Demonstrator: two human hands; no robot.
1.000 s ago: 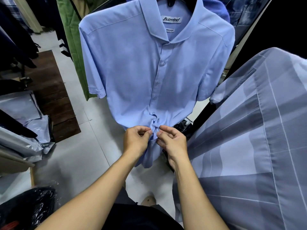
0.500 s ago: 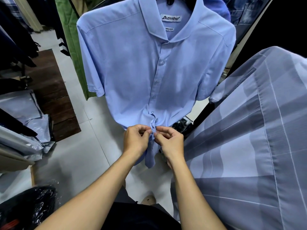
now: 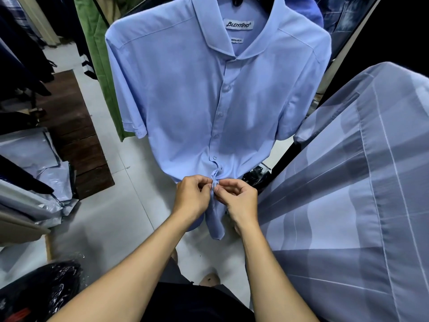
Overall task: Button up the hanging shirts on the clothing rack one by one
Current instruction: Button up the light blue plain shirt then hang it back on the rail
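Both hands closed in tighter, left hand and right hand pinching blue shirt placket; lowest button nearly done.

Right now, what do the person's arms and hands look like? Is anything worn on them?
Both forearms are bare, with no sleeves in view. The left hand and the right hand wear no gloves, and no watch, bracelet or ring can be seen. The fingers carry no tape or markings.

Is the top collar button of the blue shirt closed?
No, the blue shirt hangs with its collar spread open, the brand label showing inside.
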